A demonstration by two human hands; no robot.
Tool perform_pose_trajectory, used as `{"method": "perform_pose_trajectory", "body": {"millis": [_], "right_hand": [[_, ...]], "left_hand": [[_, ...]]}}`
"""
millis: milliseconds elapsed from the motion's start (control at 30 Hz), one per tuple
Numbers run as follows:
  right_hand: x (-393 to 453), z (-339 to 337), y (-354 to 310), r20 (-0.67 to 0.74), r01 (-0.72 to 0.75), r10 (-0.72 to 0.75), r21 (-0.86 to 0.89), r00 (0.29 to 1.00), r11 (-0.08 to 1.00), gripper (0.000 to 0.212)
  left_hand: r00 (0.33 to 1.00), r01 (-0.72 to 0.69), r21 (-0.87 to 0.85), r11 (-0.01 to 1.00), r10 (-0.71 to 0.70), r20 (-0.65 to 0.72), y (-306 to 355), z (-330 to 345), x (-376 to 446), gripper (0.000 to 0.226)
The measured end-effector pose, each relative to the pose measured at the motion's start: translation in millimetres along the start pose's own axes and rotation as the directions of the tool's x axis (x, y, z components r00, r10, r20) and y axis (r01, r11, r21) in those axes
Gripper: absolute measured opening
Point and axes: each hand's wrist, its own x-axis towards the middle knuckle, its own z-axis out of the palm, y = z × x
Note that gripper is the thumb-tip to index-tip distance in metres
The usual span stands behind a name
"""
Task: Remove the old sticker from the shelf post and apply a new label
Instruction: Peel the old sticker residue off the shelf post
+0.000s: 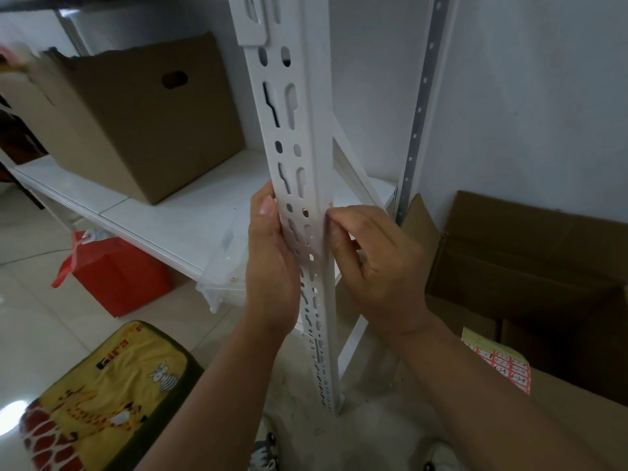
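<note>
A white rack with a shelf (163,202) fills the view, its top cut off. A brown box (136,120) sits on the shelf's back left. The slotted post (299,137) stands at the shelf's front right corner. The left hand (268,263) wraps the post's left edge. The right hand (377,260) pinches at the post's right edge, where a red-marked sticker (329,205) barely shows, mostly hidden. A label sheet (503,365) lies on a carton (530,266) by the wall; its print is unreadable. The floor (34,300) is tiled.
</note>
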Motion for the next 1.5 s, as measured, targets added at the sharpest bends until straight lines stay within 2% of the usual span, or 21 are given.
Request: {"method": "perform_pose_trajectory", "body": {"millis": [133,367,500,800,1033,1267,1400,1500], "right_hand": [[1,0,1,0.023,-0.003,0.003,0.014,1.000,1.000,0.015],[8,-6,4,0.086,0.009,-0.014,0.063,0.996,0.998,0.014],[15,-10,10,0.166,0.080,-0.078,-0.003,0.983,0.997,0.016],[27,-10,9,0.215,0.159,-0.132,-0.114,0.968,0.981,0.014],[23,-5,7,0.149,0.096,-0.080,-0.106,0.986,0.990,0.012],[16,-3,4,0.106,-0.014,0.011,0.020,0.994,1.000,0.007],[12,-4,1,0.121,-0.120,0.111,0.072,0.986,0.990,0.017],[13,-6,2,0.104,-0.096,0.090,0.058,0.991,0.994,0.018]], "left_hand": [[1.000,0.005,-0.020,1.000,-0.005,-0.006,0,0,-1,0.059],[1.000,-0.015,-0.045,0.999,0.015,-0.003,0,-1,-1,0.044],[1.000,-0.019,-0.053,0.998,0.019,-0.008,-1,0,0,0.045],[1.000,-0.010,-0.059,0.998,0.010,0.003,0,0,-1,0.045],[1.000,0.013,-0.075,0.997,-0.013,0.000,1,0,-2,0.050],[1.000,0.010,-0.088,0.996,-0.009,0.004,1,-1,-1,0.051],[1.000,0.014,-0.060,0.998,-0.015,-0.010,1,-1,-1,0.051],[1.000,0.008,-0.047,0.999,-0.009,-0.020,0,0,-1,0.049]]}}
